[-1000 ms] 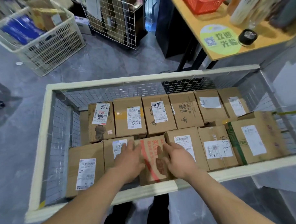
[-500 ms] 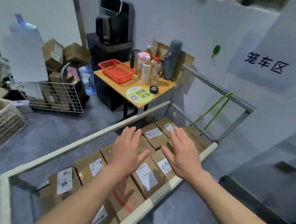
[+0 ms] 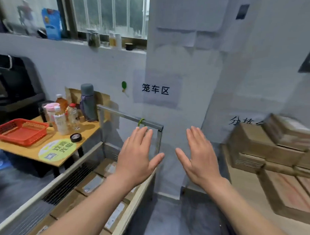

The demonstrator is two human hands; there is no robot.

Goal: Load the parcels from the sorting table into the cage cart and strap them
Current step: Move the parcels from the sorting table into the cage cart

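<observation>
Parcels (image 3: 93, 184), brown cardboard boxes with white labels, lie side by side inside the cage cart (image 3: 73, 176), below its cream top rail, at the lower left of the view. More cardboard boxes (image 3: 253, 143) are stacked at the far side of the sorting table (image 3: 244, 190) on the right, and they look blurred. The left hand (image 3: 137, 159) hovers over the cart's near right corner with its fingers straight and close together, thumb spread, holding nothing. The right hand (image 3: 200, 157) is held the same way in the gap between cart and sorting table, also empty, and the two hands are apart. A green strap (image 3: 141, 121) is looped round the metal bar (image 3: 126, 115) at the cart's end, just above the left fingertips; whether they touch it cannot be told. Beyond the cart's far rail stands a small wooden table (image 3: 33, 155) carrying a red basket (image 3: 20, 132), several bottles, a grey flask (image 3: 88, 101) and a black tape roll (image 3: 76, 137).
</observation>
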